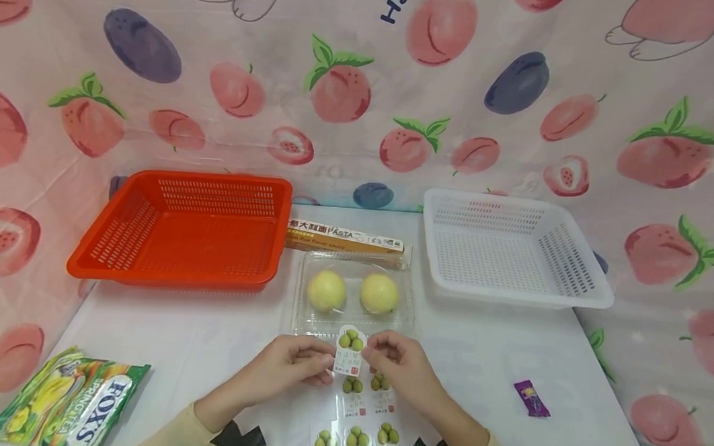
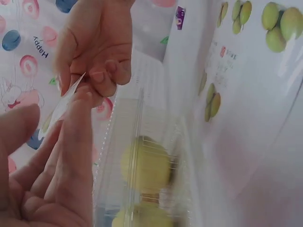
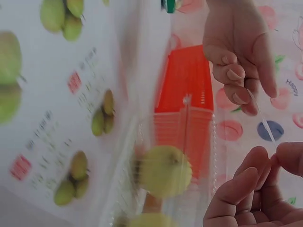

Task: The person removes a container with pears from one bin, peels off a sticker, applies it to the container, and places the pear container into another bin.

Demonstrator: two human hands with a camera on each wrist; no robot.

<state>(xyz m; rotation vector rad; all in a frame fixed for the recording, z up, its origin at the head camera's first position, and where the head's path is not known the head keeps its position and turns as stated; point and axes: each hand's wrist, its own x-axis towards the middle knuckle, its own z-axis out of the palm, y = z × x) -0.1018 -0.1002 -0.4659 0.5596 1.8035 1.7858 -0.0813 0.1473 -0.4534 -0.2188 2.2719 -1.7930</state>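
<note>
In the head view, a small white label (image 1: 349, 350) printed with green fruit is held up over a sheet of similar labels (image 1: 365, 444). My right hand (image 1: 400, 367) pinches its right side between thumb and index finger. At its left side is my left hand (image 1: 295, 366), fingertips touching the label; in the right wrist view that thumb stands apart from it. Just beyond the hands sits a clear plastic clamshell box (image 1: 352, 320) with two round yellow fruits (image 1: 327, 291) inside. Both wrist views show the label almost edge-on between the hands.
A red basket (image 1: 209, 276) stands at the back left, a white basket (image 1: 511, 290) at the back right. Between them lies a pasta box (image 1: 344, 238) behind the clamshell. A green Fox's bag (image 1: 69, 400) is front left; a purple wrapped sweet (image 1: 531, 398) lies right.
</note>
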